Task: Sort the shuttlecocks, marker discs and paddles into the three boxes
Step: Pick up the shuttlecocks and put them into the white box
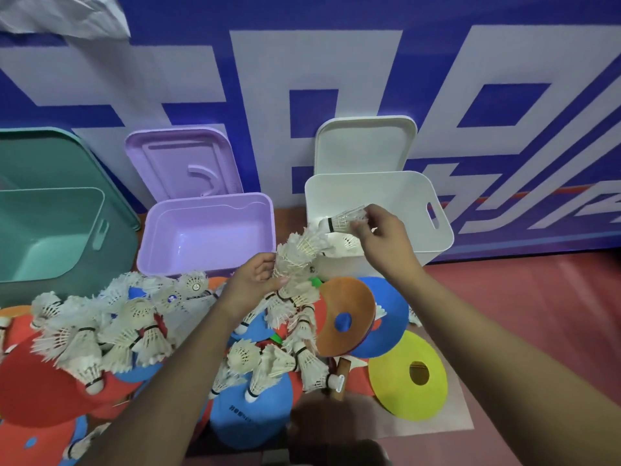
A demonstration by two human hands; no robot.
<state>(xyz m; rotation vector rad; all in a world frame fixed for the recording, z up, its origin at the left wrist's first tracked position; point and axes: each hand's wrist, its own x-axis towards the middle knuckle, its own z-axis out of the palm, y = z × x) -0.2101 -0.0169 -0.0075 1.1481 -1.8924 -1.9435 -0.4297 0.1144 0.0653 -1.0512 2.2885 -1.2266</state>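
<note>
Your right grip pinches one shuttlecock by its feathers over the white box, ready to drop it among others. Your left grip clutches the nested stack, likely steadying it so each one peels off.

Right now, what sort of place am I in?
Probably a sports hall, maybe a badminton court: a red court-style floor, a blue banner along the wall, and shuttlecocks heaped with marker discs.
</note>
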